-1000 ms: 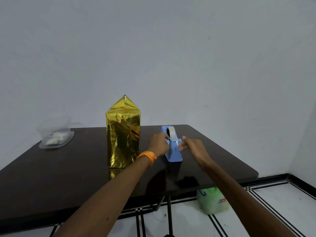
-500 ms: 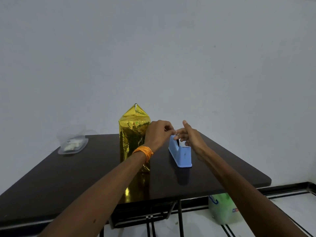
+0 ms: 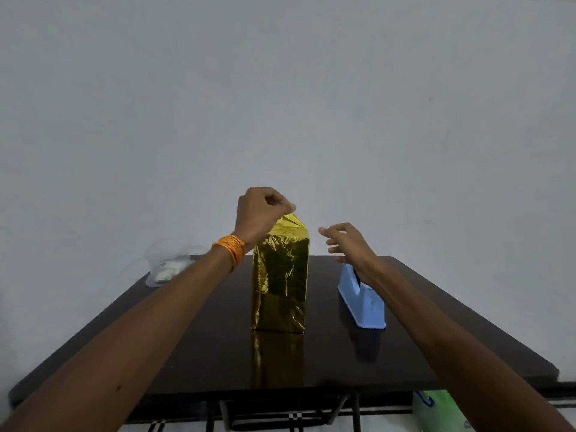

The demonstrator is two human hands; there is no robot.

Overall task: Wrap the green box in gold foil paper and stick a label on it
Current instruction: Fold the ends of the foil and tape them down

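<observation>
The blue tape dispenser [image 3: 363, 302] sits under the right hand [image 3: 349, 246], whose fingers spread loosely, empty. Just left of it stands the gold-wrapped box [image 3: 280, 282] on the table [image 3: 187, 338]; the left hand [image 3: 261, 215] pinches its peak with curled fingers.

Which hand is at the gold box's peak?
The left hand, with the orange wristband, curled at the box peak; the right hand hovers open, apart from it.
</observation>
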